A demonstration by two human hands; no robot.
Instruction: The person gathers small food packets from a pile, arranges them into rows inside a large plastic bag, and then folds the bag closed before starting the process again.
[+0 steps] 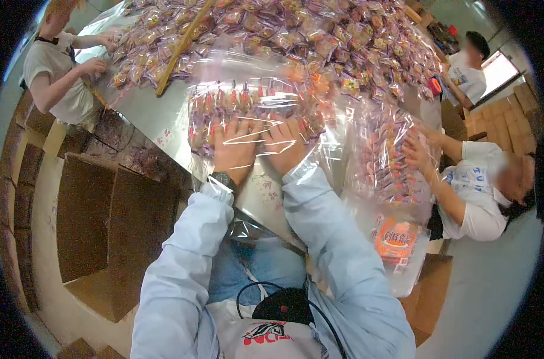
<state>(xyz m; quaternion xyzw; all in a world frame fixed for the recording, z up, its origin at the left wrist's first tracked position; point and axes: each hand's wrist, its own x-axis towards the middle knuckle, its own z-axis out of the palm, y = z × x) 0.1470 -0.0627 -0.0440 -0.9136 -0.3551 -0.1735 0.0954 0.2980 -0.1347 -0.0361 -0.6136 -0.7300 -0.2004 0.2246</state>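
Observation:
In the head view a large clear plastic bag (221, 63) lies on the metal table with a row of small wrapped snack packets (242, 96) inside it. My left hand (235, 143), with a dark watch at the wrist, rests against the near left side of the packets, fingers stretched forward. Beside it my right hand (283, 143) lies on the near right side, its fingers also extended. Bright streaks of clear film cross the backs of both hands, so they appear to be under the bag's plastic. My palms and the packets' undersides are hidden.
A big heap of wrapped packets (320, 36) covers the table's far part, with a yellow stick (185, 48) across it. At right, a co-worker's hand (416, 152) touches another filled bag (388, 155). An open cardboard box (110, 221) stands at left; other people work around the table.

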